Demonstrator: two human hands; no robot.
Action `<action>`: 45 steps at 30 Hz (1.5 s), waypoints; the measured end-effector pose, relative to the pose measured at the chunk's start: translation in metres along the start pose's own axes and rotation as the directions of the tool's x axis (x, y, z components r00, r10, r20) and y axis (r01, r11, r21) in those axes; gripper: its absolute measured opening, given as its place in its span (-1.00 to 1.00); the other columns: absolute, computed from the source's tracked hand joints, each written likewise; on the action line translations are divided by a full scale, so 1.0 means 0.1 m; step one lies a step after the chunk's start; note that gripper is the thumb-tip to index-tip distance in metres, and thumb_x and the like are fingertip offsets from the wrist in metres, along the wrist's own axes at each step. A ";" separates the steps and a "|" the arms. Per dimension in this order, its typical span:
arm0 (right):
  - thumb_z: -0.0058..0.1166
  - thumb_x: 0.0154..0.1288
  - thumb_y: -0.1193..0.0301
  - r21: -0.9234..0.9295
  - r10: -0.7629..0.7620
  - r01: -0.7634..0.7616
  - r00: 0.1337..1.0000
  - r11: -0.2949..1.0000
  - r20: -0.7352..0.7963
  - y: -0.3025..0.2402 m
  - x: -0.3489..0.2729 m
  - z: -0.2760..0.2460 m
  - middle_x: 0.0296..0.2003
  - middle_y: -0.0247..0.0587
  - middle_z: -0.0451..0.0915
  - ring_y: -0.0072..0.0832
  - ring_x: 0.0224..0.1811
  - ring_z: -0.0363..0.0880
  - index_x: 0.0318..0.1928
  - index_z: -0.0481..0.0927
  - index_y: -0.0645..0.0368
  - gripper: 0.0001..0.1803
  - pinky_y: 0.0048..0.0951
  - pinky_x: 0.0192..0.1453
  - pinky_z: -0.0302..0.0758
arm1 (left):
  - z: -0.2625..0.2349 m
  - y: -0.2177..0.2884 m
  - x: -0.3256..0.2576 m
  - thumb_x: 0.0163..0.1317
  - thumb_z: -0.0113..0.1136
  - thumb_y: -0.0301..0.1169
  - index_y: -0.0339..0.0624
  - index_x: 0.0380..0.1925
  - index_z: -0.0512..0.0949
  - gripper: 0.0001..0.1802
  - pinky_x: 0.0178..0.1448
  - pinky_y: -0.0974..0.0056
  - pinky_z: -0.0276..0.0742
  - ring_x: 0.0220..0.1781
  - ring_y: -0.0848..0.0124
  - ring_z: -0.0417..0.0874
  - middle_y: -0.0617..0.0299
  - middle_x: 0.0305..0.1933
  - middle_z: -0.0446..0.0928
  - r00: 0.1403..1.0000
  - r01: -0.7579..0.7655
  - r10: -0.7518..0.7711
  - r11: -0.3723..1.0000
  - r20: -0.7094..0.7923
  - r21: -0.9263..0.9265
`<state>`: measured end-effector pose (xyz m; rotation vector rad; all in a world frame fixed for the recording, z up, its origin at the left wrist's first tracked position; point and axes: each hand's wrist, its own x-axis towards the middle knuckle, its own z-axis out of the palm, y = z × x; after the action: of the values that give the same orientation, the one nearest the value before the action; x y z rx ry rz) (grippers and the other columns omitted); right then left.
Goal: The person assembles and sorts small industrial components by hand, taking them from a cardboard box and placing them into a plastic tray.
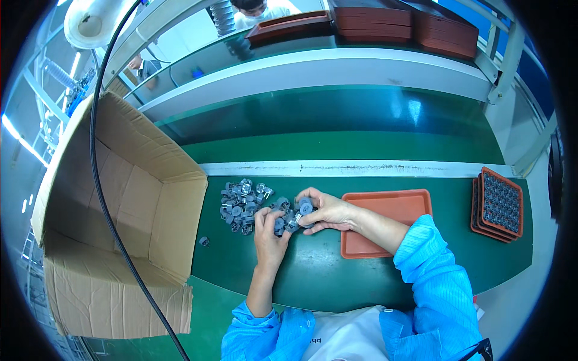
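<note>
My left hand (271, 236) is curled round small grey round plastic parts (280, 225) at the near right end of a heap. Facing it, my right hand (330, 210) grips more of these parts, with a grey round part (306, 206) showing between its thumb and fingers. The two hands almost meet over the green table. Just to their left lies the rest of the heap of grey parts (236, 207), some with clear or metallic pieces. My fingers partly hide what they hold. Under my right forearm is an orange-brown tray (385, 201).
A large open cardboard box (156, 228) stands at the left, crossed by a black cable (105, 207). One loose grey part (204, 241) lies near it. Stacked trays of dark parts (501, 201) stand at the right. Brown trays (373, 27) pile up beyond a metal rail (361, 168).
</note>
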<state>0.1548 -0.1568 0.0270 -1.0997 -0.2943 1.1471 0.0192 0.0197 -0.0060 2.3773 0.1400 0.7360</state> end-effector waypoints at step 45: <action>0.48 0.30 0.54 0.042 0.046 -0.044 0.997 0.998 -0.065 -0.01 -0.12 0.08 -0.14 -0.24 0.69 -0.39 -0.18 0.84 0.03 0.53 0.00 -0.59 -0.48 -0.55 0.59 | 0.06 -0.29 -0.06 0.40 0.38 -0.54 -0.17 -0.02 0.58 -0.78 0.14 0.22 0.59 0.05 0.35 0.66 0.19 -0.04 0.59 0.928 0.268 -0.372 0.712 -0.025 -0.649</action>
<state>0.1446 -0.1622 0.0360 -1.1112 -0.1950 1.1493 0.0203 0.0382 -0.0303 1.5834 0.3098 0.6617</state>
